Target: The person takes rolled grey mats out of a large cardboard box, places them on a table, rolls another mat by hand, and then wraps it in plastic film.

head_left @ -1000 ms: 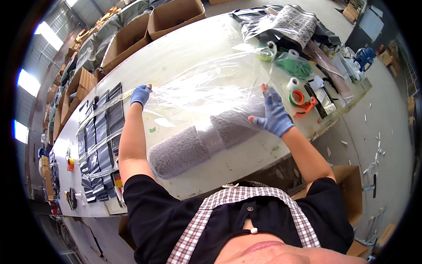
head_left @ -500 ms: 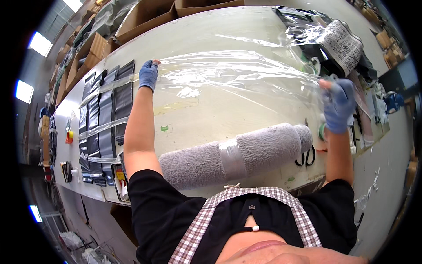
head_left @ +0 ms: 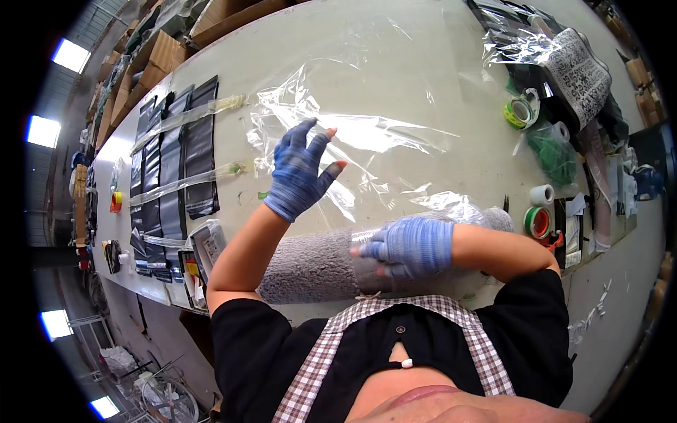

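Observation:
A grey, fuzzy rolled-up rug (head_left: 307,268) lies crosswise at the table's near edge, just in front of my body. Beyond it a sheet of clear plastic film (head_left: 381,134) is spread out, creased and shiny, with its near right part lying over the rug. My left hand (head_left: 300,173), in a blue fingerless-tip glove, hovers at the film's left part with fingers apart and nothing held. My right hand (head_left: 412,247), gloved the same way, rests with outstretched fingers across the rug's middle, hiding most of the shiny band around it.
Flat black plastic bags (head_left: 201,155) lie at left under clear tape strips. A small open box (head_left: 208,243) stands beside the rug's left end. Tape rolls (head_left: 538,222), a bag of green material (head_left: 551,155) and a patterned mat (head_left: 578,74) are at right. Cardboard boxes (head_left: 159,60) line the far side.
The film, earlier stretched between both hands, has come down onto the table and rug. Both hands have let go; the left came rightward and nearer, the right swung left onto the rug.

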A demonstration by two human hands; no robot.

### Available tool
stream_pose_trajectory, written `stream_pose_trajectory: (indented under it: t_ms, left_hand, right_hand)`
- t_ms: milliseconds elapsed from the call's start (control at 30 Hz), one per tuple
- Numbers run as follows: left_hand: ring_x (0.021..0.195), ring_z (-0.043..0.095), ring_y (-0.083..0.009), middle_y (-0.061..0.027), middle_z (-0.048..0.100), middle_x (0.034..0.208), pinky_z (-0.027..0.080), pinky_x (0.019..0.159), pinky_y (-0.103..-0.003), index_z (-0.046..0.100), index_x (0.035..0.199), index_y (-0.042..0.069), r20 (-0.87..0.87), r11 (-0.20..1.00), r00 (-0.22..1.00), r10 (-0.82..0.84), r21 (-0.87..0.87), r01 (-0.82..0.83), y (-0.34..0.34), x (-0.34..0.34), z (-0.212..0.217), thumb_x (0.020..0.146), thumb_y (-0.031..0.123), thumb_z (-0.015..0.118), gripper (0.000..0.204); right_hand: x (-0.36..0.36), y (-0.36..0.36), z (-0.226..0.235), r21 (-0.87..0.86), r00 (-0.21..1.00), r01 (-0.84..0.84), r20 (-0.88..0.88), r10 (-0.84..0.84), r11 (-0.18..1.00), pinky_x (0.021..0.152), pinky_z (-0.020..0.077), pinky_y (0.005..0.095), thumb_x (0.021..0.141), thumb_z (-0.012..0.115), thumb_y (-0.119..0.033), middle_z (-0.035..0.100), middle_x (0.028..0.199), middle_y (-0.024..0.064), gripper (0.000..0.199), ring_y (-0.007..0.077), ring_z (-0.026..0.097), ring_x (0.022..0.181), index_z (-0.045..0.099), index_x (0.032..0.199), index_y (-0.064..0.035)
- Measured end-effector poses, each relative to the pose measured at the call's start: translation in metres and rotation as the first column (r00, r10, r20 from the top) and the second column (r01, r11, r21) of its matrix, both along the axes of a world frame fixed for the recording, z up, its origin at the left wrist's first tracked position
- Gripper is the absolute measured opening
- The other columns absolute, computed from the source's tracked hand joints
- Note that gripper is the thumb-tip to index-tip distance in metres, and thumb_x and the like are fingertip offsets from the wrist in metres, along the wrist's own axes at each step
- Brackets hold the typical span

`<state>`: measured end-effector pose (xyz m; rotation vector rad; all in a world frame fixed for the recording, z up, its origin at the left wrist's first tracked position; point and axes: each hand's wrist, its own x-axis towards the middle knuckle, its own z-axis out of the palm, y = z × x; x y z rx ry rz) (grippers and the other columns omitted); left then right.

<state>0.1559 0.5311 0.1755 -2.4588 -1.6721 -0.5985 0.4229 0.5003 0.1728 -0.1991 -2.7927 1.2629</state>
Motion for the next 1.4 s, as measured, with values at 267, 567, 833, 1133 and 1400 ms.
stream_pose_trajectory:
  t_ms: [267,567,833,1133,1400]
  left_hand:
    - [0.132,0.043,-0.0466,-0.0306,0.038,0.147,0.035,0.112,-0.051,0.037,0.149,0.004,-0.121,0.539,0.630,0.767,-0.411,-0.735,0.003,-0.153,-0.143,0.094,0.055,0.058,0.078]
    - [0.123,0.050,-0.0387,-0.0135,0.055,0.134,0.046,0.099,-0.045,0.066,0.117,0.024,-0.100,0.570,0.647,0.756,-0.385,-0.726,0.059,-0.114,-0.135,0.084,0.042,0.076,0.038]
    - [0.093,0.065,-0.0353,-0.0138,0.066,0.098,0.052,0.081,-0.043,0.068,0.099,0.016,-0.241,0.874,0.850,0.468,-0.016,-0.486,0.112,-0.291,-0.087,0.091,0.008,0.055,0.017]
    - [0.132,0.050,-0.0364,-0.0224,0.052,0.141,0.036,0.113,-0.045,0.042,0.149,0.008,-0.074,0.994,0.992,-0.106,-0.027,0.104,0.063,-0.044,-0.061,0.086,0.044,0.075,0.079]
    - [0.152,0.015,-0.0418,-0.0164,0.012,0.167,0.019,0.123,-0.048,0.023,0.157,0.046,-0.462,0.651,0.806,-0.370,-0.748,-0.131,0.049,-0.101,-0.076,0.058,0.040,0.093,0.122]
  right_hand:
    - [-0.012,0.118,-0.056,0.619,0.731,0.388,0.244,-0.638,0.682,0.114,0.0337,0.0501,0.092,0.059,-0.057,0.041,0.152,0.0172,0.076,0.0356,0.038,0.141,0.035,0.155,-0.0211]
    - [0.094,0.214,-0.158,0.598,0.446,0.653,0.190,-0.874,0.464,0.103,0.0453,0.0416,0.086,0.073,-0.028,0.056,0.134,0.0173,0.040,0.0367,0.054,0.124,0.065,0.125,-0.0230]
    - [0.158,0.272,-0.104,0.618,0.423,0.754,-0.197,-0.884,0.223,0.077,0.0525,0.0434,0.084,0.069,-0.013,0.068,0.093,0.0108,0.006,0.0328,0.065,0.089,0.073,0.088,-0.0125]
    - [0.097,0.224,-0.090,0.785,0.401,0.584,-0.057,-0.914,0.207,0.120,0.0205,0.0523,0.083,0.070,-0.038,0.030,0.160,0.0159,0.075,0.0381,0.027,0.147,0.041,0.151,-0.0253]
    - [0.085,0.222,-0.124,0.711,0.366,0.433,0.423,-0.829,0.554,0.122,0.0175,0.0518,0.094,0.045,-0.067,0.027,0.163,0.0159,0.078,0.0362,0.026,0.150,0.031,0.158,-0.0237]
